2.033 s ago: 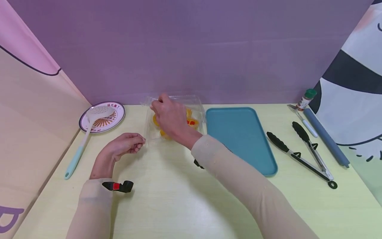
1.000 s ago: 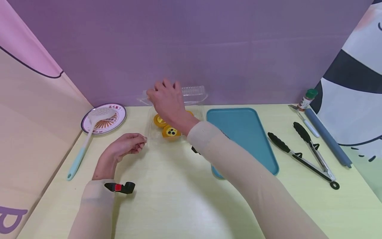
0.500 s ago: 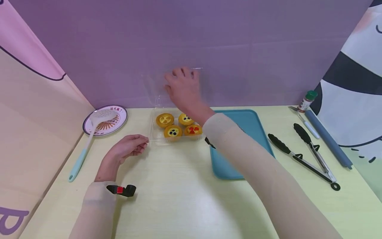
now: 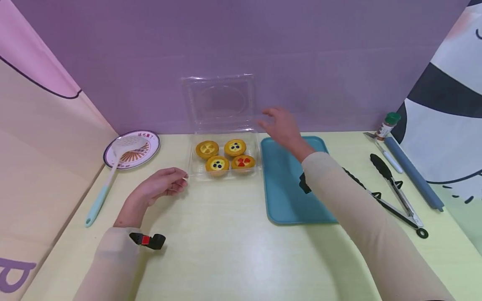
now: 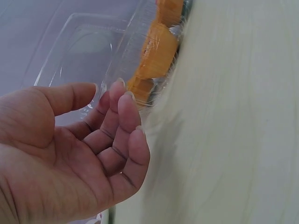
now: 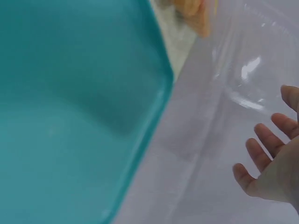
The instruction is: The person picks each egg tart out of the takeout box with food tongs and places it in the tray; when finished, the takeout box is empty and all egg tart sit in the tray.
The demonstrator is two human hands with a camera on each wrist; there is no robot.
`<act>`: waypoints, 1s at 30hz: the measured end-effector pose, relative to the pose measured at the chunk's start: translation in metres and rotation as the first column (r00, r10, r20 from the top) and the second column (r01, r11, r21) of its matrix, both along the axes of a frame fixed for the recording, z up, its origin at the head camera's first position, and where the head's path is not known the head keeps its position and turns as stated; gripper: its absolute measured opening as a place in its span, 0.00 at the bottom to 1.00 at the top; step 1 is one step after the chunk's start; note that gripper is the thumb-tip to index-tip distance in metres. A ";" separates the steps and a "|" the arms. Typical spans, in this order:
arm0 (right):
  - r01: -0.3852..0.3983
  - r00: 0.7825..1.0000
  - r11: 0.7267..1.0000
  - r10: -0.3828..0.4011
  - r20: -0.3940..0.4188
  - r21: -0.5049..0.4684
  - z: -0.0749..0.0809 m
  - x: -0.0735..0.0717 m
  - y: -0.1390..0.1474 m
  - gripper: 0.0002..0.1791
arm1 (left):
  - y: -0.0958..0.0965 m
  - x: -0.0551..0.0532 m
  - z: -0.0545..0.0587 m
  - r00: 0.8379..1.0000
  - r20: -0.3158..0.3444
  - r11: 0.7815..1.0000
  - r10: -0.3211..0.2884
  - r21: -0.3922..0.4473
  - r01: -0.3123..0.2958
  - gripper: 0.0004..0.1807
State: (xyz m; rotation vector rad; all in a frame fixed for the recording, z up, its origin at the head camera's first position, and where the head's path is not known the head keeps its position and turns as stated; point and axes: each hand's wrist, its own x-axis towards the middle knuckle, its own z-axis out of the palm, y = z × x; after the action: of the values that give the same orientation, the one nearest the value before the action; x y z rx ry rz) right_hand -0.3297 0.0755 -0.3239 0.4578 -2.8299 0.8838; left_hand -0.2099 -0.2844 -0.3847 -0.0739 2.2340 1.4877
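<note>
A clear plastic clamshell box stands with its lid raised against the back wall. Inside sit several egg tarts, some topped with dark berries, one with red pieces. My left hand has its fingertips right at the box's front left corner; in the left wrist view the fingers are loosely bent, palm visible, with nothing plainly held between them and the thumb. My right hand hovers right of the lid, over the far end of a blue tray, fingers spread and empty.
A patterned plate with a slotted skimmer across it is at the left. On the right lie black-tipped tongs, a small white-handled knife, a blue-grey roll and a green-capped jar.
The right hand has raised the box lid from shut to upright, let it go and moved right over the tray. The left hand has stayed at the box's corner.
</note>
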 end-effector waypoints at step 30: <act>0.260 0.909 0.895 -0.101 0.404 -0.362 -0.040 -0.048 -0.030 0.19 | 0.002 -0.004 0.015 0.999 0.038 0.999 -0.025 -0.044 0.027 0.16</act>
State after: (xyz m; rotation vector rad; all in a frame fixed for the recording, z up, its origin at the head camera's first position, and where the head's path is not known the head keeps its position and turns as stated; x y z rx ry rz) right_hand -0.3781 0.0459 -0.3641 -0.0469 -2.8121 1.6227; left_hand -0.2135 -0.2826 -0.3696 -0.0856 2.2302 1.4126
